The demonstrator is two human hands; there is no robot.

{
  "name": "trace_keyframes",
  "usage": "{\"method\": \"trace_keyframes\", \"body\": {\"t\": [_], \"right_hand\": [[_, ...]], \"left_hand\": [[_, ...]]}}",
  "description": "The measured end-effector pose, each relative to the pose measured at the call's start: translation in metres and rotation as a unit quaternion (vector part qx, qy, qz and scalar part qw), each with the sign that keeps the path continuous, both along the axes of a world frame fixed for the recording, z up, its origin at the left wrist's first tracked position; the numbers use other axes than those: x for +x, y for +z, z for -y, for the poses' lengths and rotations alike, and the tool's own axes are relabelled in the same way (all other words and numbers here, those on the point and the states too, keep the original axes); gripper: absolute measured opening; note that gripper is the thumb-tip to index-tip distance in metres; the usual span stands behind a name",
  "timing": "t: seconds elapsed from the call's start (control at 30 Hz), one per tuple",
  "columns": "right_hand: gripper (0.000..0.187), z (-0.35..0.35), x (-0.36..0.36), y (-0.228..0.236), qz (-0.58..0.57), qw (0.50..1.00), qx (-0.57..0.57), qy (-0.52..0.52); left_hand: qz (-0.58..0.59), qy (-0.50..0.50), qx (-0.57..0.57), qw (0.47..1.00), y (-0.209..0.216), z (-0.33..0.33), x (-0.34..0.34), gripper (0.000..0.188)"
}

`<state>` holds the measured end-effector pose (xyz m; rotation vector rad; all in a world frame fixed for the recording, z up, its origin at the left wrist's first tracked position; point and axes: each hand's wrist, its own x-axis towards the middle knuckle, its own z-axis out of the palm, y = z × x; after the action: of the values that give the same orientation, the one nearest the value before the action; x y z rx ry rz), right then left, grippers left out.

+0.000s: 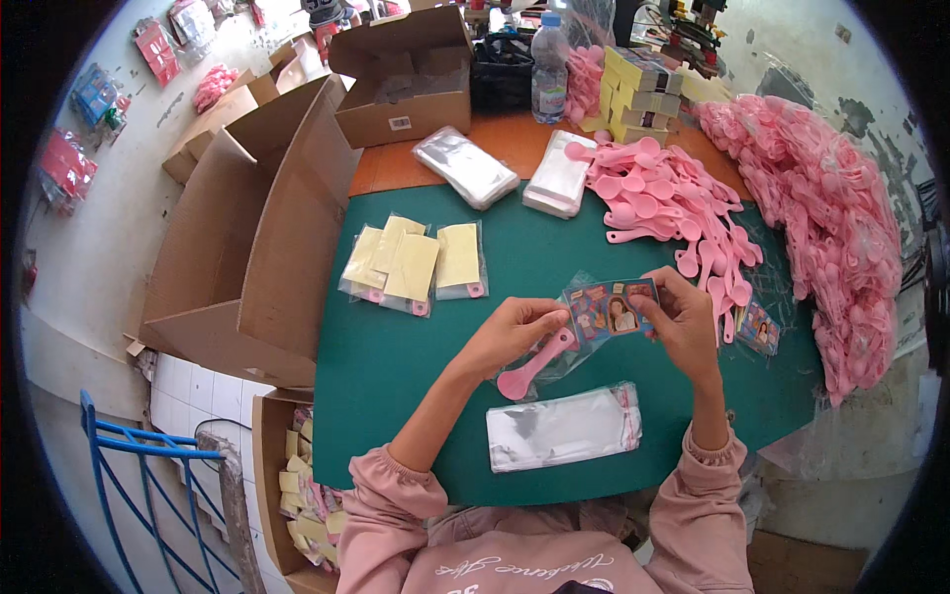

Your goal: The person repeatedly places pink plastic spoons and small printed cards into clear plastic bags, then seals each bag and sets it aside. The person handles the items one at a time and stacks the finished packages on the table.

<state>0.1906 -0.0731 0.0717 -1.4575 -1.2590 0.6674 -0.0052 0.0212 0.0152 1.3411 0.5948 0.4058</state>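
My left hand (519,335) pinches a clear plastic bag (554,381) near its mouth. A pink measuring spoon (535,366) lies in or against this bag, its holed handle near my fingertips. My right hand (685,319) grips the right end of a colourful printed card (609,309), whose left part overlaps the bag's mouth; how far it is inside I cannot tell. Below my hands a stack of flat clear bags (564,428) lies on the green table mat (396,366). To the left are several filled bags (411,262) with pale yellow cards and pink spoon handles showing.
Loose pink spoons (663,198) are heaped at the back right, beside bulky bagged spoons (821,218). More printed cards (758,329) lie at right. Two bag stacks (465,168), a water bottle (550,74) and card bundles (641,94) stand behind. Cardboard boxes (287,228) flank the left edge.
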Motion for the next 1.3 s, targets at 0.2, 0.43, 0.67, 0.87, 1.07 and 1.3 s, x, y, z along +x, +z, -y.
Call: {"method": "trace_keyframes", "body": {"t": [0.2, 0.43, 0.67, 0.87, 1.07, 1.3], "right_hand": [[0.010, 0.004, 0.016, 0.018, 0.075, 0.991, -0.079, 0.074], [0.013, -0.007, -0.002, 0.000, 0.049, 0.976, -0.120, 0.176], [0.023, -0.016, -0.008, -0.023, 0.148, 0.951, -0.139, 0.234], [0.024, -0.019, 0.016, -0.051, -0.004, 0.965, -0.187, 0.184], [0.022, -0.017, 0.009, -0.037, -0.132, 0.959, -0.202, 0.150], [0.015, -0.013, 0.021, -0.046, -0.132, 0.961, -0.195, 0.142]], "left_hand": [[-0.004, -0.022, 0.028, 0.999, 0.007, 0.002, 0.003, 0.031], [0.033, -0.055, 0.064, 0.996, -0.005, 0.002, 0.004, 0.025], [-0.083, 0.021, 0.221, 0.972, 0.015, 0.014, 0.002, 0.052], [-0.110, -0.103, 0.201, 0.968, 0.002, -0.019, -0.029, 0.054], [-0.010, -0.096, 0.017, 0.995, -0.019, -0.028, -0.039, 0.050], [0.005, -0.084, -0.017, 0.996, -0.012, -0.021, -0.029, 0.051]]}}
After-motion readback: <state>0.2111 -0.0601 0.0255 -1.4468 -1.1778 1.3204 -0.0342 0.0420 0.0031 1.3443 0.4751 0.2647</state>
